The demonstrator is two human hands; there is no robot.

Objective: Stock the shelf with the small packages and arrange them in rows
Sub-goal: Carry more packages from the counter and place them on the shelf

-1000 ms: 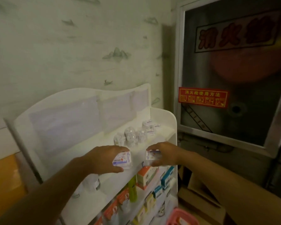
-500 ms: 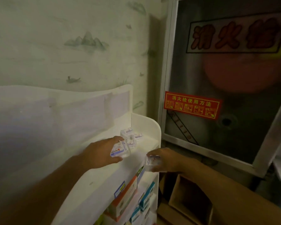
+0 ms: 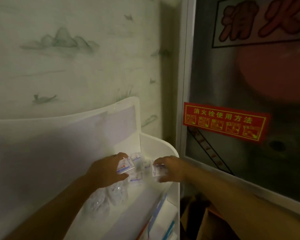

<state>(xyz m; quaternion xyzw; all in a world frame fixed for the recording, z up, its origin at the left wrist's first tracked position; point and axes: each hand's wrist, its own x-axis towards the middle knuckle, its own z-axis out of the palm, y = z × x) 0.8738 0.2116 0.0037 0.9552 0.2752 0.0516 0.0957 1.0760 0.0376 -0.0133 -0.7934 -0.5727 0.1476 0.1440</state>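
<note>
My left hand (image 3: 105, 172) and right hand (image 3: 171, 169) each grip a glossy boxy packet (image 3: 125, 165); between them, blurred packages (image 3: 136, 157).

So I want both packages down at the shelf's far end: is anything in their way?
Yes. Between the left package and right package, packages already on the shelf fill the far corner of the top shelf.
</note>
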